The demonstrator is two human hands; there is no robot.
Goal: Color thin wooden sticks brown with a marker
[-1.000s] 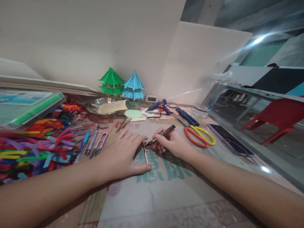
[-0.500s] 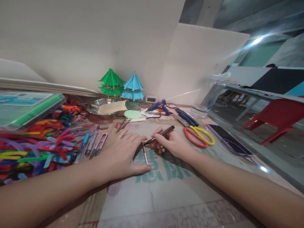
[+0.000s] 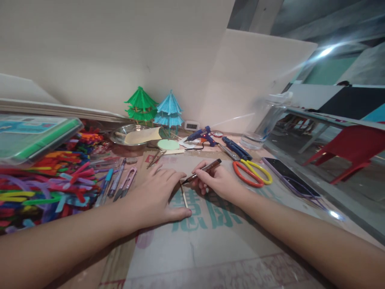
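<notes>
Between the thumb and index finger of my left hand (image 3: 162, 190) a short, thin wooden stick (image 3: 184, 194) is held by its two ends, over the printed sheet (image 3: 168, 257). My right hand (image 3: 218, 180) is closed around a dark brown marker pen (image 3: 204, 171), its tip touching or very close to the stick's upper end. The stick looks dark near that tip. Orange-and-yellow-handled scissors (image 3: 248, 173) lie just right of my right hand. Left of my left hand are pink thread snips (image 3: 128, 182) and several pens (image 3: 116, 180).
Colourful pipe cleaners (image 3: 60, 184) and a plastic case (image 3: 39, 138) fill the left side. Behind stand green (image 3: 140, 104) and blue (image 3: 170, 108) tiered roof models, a steel bowl (image 3: 118, 136) and a glue gun (image 3: 201, 135). Rightward are pliers (image 3: 237, 148), a clear jar (image 3: 261, 124) and a phone (image 3: 287, 176).
</notes>
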